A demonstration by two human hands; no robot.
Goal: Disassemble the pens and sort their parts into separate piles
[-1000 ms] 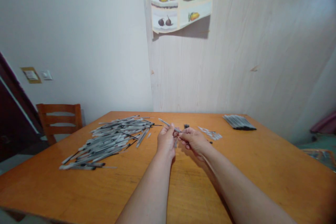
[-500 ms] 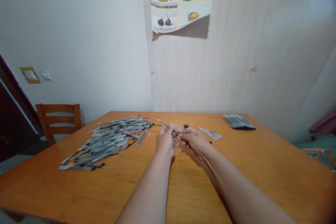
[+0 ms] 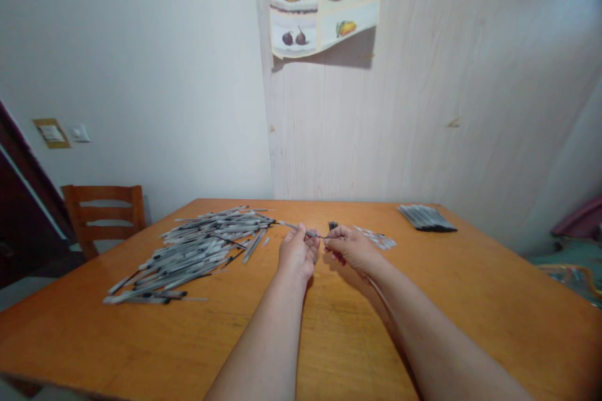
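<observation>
Orange-brown wood of the table runs out under my forearms, bare right up to where my hands meet. My left hand is curled, thumb and fingers pinched on a thin grey stick that pokes out to the left, tip aimed at the heap. My right hand is closed too, fingertips nipped on the stick's near end, or on some tiny piece going onto it; too small for me to tell which. The stick sits just off the tabletop, level, bridging both hands.

To do this well, I reckon: keep the left grip close to the working end so the thin shaft doesn't flex, hold both wrists low near the wood for steadiness, and line things up straight before pushing.

Just past my knuckles sits a small dark piece; to its right, a few clear packets. Left, the big loose pile of grey sticks. Far right corner, a neat dark stack.
</observation>
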